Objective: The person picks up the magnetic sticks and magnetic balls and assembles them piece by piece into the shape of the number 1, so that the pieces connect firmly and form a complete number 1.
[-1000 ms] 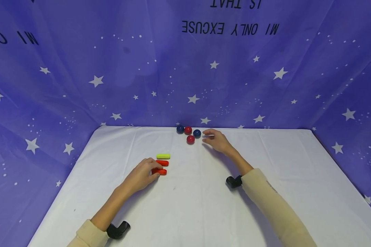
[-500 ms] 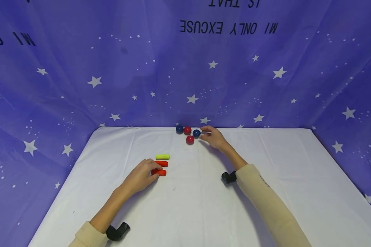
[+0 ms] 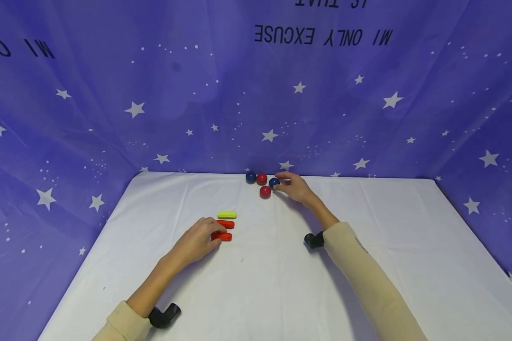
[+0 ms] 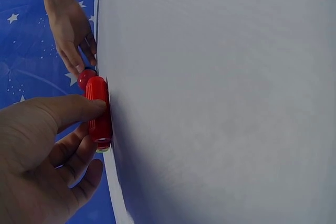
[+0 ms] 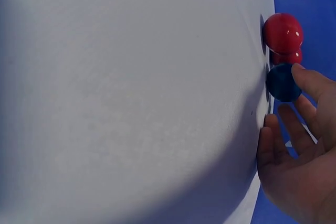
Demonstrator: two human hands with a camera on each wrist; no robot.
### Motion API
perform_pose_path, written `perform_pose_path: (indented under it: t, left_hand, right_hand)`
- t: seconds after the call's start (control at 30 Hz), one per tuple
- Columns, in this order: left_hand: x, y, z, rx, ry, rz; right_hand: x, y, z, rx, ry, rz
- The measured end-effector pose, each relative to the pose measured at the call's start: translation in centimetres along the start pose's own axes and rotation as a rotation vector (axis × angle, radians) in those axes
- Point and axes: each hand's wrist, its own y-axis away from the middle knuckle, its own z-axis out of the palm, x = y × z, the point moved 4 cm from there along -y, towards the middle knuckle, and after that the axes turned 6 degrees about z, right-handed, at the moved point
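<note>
My left hand point(image 3: 197, 240) grips the nearer red ribbed piece point(image 3: 224, 237), thumb on one side and fingers on the other; in the left wrist view the thumb lies on this red piece point(image 4: 97, 109). Just behind it lie a second red piece point(image 3: 227, 224) and a yellow one point(image 3: 227, 215). At the back edge my right hand point(image 3: 296, 187) has thumb and fingers around the right blue ball point(image 3: 274, 183). The right wrist view has the thumb against that blue ball point(image 5: 283, 83). Beside it are two red balls point(image 3: 265, 192) and another blue ball point(image 3: 251, 177).
A white cloth point(image 3: 256, 289) covers the table. Purple star-printed fabric point(image 3: 222, 94) stands behind it and at both sides. Black wrist devices sit at the left wrist point(image 3: 164, 316) and the right wrist point(image 3: 314, 240).
My right hand has moved left to the right blue ball and its thumb and fingers have come around it. My left hand stays at the nearer red piece.
</note>
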Motion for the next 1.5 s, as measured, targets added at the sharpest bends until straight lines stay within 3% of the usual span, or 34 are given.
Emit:
perform_pose_path:
  t: [0.47,0.73,1.1,1.33,1.5]
  left_hand:
    - [-0.1,-0.1,0.2,-0.015,-0.004,-0.038]
    - [0.2,-0.1,0.1,-0.010,-0.008,-0.023]
    - [1.2,-0.9,0.4,-0.009,0.097,0.009]
    - [2.4,-1.6,0.8,0.010,0.165,0.002]
    - [3.3,-2.1,1.5,0.007,0.198,0.033]
  right_hand:
    - [-0.2,0.0,0.4,-0.001,0.050,0.016]
    - [0.0,0.0,0.2,0.004,0.051,0.036]
    - [0.5,0.1,-0.2,0.007,0.004,0.048]
    - [0.7,0.4,-0.5,-0.004,-0.056,0.049]
    - [0.9,0.6,-0.7,-0.006,-0.071,0.059]
